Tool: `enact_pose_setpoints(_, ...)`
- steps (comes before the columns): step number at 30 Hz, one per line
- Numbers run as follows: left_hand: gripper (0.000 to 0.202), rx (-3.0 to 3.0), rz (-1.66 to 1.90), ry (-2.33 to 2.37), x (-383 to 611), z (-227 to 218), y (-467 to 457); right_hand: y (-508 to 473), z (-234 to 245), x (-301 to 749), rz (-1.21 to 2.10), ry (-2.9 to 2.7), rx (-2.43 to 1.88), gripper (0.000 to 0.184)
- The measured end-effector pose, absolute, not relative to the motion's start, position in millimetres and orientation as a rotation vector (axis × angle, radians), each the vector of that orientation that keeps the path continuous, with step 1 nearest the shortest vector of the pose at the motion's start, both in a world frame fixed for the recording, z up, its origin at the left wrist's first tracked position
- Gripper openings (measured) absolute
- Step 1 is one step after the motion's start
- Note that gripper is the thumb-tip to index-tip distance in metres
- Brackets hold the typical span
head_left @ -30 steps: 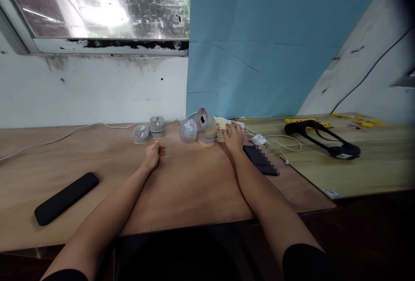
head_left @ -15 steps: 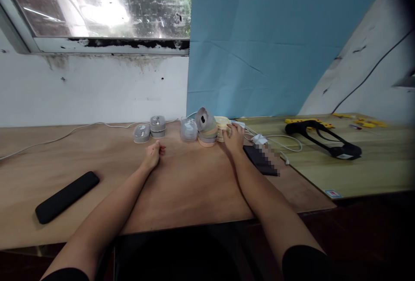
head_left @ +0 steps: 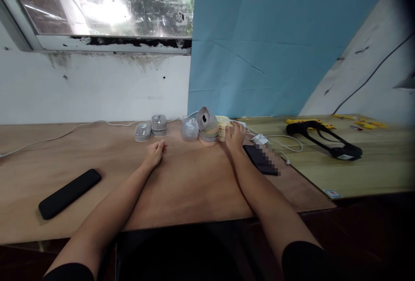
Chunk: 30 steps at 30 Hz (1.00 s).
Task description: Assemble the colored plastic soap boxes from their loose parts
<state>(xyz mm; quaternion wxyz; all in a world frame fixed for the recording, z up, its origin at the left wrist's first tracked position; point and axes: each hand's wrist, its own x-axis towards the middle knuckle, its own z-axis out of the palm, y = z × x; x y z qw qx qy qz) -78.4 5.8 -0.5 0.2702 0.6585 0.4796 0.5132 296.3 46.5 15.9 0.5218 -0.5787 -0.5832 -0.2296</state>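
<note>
My right hand (head_left: 235, 136) reaches to the back of the brown table (head_left: 181, 181) and its fingers curl round a stack of pale yellow round tins (head_left: 223, 126). Beside that stack stands a pile of pastel tins (head_left: 208, 135) with a grey one tilted on top. A clear round box (head_left: 189, 128) sits just left of them. My left hand (head_left: 155, 151) rests on the table surface with its fingers loosely stretched forward, holding nothing. It lies a short way in front of several grey tins (head_left: 151, 129).
A black phone (head_left: 69, 193) lies at the front left. Another dark phone (head_left: 260, 158) lies right of my right wrist, by a white charger and cables (head_left: 275, 140). A black headband (head_left: 324, 138) and yellow parts (head_left: 308, 121) lie on the lighter right-hand table.
My left hand's fingers have straightened out flatter on the table. My right hand stays on the yellow stack. The view has shifted slightly.
</note>
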Motion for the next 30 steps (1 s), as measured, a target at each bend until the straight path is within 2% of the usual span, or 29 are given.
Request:
enact_pose_setpoints(5, 0.04, 2.156, 1.342, 1.492, -85.6, 5.3, 5.8, 39.0, 15.7, 302.6, -0.54, -1.347, -1.343, 0.034)
enact_pose_setpoints(13, 0.032, 2.31, 1.468, 1.743, -112.7, -1.9, 33.0, 35.1, 18.2, 297.8, -0.548, -1.325, -1.29, 0.033)
enact_pose_setpoints(16, 0.038, 2.207, 1.389, 2.033, -126.2, -1.7, 41.4, 33.8, 18.5, 292.5, -0.556, -1.368, -1.265, 0.033)
enact_pose_setpoints(19, 0.053, 2.069, 1.249, 2.308, -136.3, 1.1, 47.8, 34.2, 17.8, 289.6, -0.572, -1.372, -1.214, 0.032)
enact_pose_setpoints(25, 0.076, 2.195, 0.771, 2.329, -137.8, 2.5, 50.6, 36.0, 16.4, 291.2, -0.568, -1.37, -1.176, 0.031)
enact_pose_setpoints(27, 0.073, 2.206, 0.82, 2.389, -134.0, 3.5, 45.9, 35.8, 15.8, 292.4, -0.563, -1.357, -1.184, 0.031)
enact_pose_setpoints(30, 0.054, 2.192, 0.993, 2.459, -129.0, 8.0, 37.4, 35.2, 14.9, 294.2, -0.547, -1.336, -1.198, 0.032)
